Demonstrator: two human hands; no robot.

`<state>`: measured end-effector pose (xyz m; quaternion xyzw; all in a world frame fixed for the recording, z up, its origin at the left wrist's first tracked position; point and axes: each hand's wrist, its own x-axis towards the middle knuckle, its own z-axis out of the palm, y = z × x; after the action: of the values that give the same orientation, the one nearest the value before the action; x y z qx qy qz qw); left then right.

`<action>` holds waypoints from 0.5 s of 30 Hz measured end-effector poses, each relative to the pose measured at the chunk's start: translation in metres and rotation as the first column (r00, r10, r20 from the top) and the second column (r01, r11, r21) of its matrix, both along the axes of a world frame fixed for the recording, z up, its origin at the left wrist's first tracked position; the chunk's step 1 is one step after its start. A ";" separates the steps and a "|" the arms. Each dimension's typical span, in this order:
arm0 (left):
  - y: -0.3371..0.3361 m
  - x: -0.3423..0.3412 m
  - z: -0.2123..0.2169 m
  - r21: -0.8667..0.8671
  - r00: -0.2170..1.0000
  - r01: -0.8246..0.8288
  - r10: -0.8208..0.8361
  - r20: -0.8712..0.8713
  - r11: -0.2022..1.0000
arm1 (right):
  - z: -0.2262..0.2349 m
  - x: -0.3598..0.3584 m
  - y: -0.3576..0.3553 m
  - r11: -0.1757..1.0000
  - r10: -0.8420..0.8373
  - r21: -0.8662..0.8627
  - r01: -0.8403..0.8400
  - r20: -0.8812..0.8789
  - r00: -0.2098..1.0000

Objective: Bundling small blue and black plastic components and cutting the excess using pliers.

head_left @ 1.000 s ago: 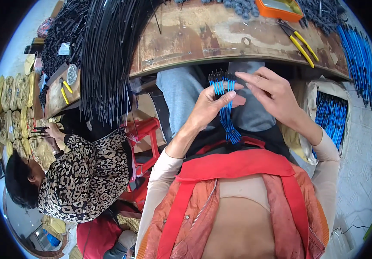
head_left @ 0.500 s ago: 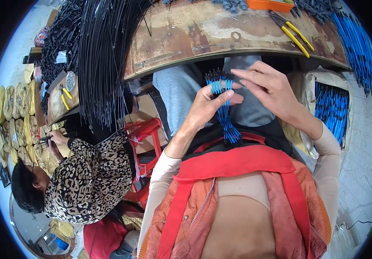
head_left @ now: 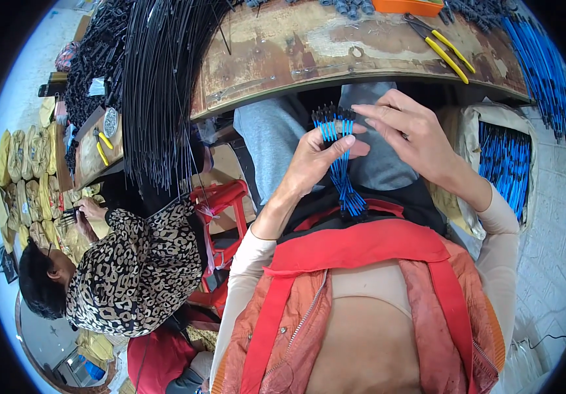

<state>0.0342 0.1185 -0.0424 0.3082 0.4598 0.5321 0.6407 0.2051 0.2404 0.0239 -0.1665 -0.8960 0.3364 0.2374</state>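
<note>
My left hand (head_left: 314, 159) is closed round a bundle of short blue cables with black end pieces (head_left: 340, 173) above my lap. The black upper ends fan out over the fingers, and the lower ends cross near my red apron (head_left: 361, 248). Just right of the upper ends is my right hand (head_left: 413, 133). Its fingers are stretched out and nothing shows in its grasp. The right fingertips are close to the black ends; whether they touch them I cannot tell.
A worn wooden bench (head_left: 283, 49) curves ahead, with yellow-handled pliers (head_left: 447, 56) on it. Long black cables (head_left: 158, 98) hang over its left side. Right of me, an open sack (head_left: 472, 131) holds blue cables (head_left: 503, 171). A co-worker (head_left: 135, 269) sits left near a red stool (head_left: 227, 217).
My hands and the bundle look nearly unchanged. The view has shifted very slightly, and the co-worker at the left has moved a little.
</note>
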 end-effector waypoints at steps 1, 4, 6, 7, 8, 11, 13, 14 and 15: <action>0.000 0.000 0.000 0.000 1.000 0.002 -0.002 0.000 1.000 | -0.001 0.000 0.000 1.000 -0.002 -0.007 0.002 -0.001 1.000; -0.002 0.000 0.001 0.010 1.000 -0.008 0.008 -0.018 1.000 | -0.001 0.001 -0.001 1.000 -0.002 0.026 0.002 -0.003 1.000; -0.002 0.002 0.003 -0.020 1.000 -0.007 0.006 -0.020 1.000 | 0.000 0.003 -0.002 0.998 -0.002 0.065 0.002 -0.003 1.000; -0.001 0.003 0.002 -0.018 1.000 -0.006 0.005 -0.020 1.000 | 0.001 0.004 -0.002 0.988 -0.017 0.151 0.017 -0.006 1.000; -0.001 0.003 0.002 -0.012 0.999 0.006 -0.006 -0.041 1.000 | 0.003 0.005 -0.003 0.972 -0.031 0.233 0.032 -0.010 0.999; -0.002 0.004 0.002 0.003 0.998 0.017 -0.017 -0.064 1.000 | 0.013 0.003 -0.005 0.910 -0.017 0.415 0.017 -0.004 1.000; -0.002 0.004 0.003 0.011 0.998 0.017 -0.016 -0.064 1.000 | 0.011 0.001 -0.001 0.916 -0.006 0.400 0.019 -0.035 0.999; -0.002 0.002 0.003 0.016 0.999 0.019 -0.019 -0.030 1.000 | 0.010 0.000 0.000 0.922 0.008 0.387 0.019 -0.067 0.998; -0.001 0.001 0.004 0.020 1.000 0.021 -0.021 0.004 1.000 | 0.008 0.000 -0.001 0.922 0.008 0.388 0.018 -0.067 0.998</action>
<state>0.0355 0.1170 -0.0387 0.3185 0.4499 0.5304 0.6441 0.2053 0.2398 0.0316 -0.1070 -0.9358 0.1572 0.2968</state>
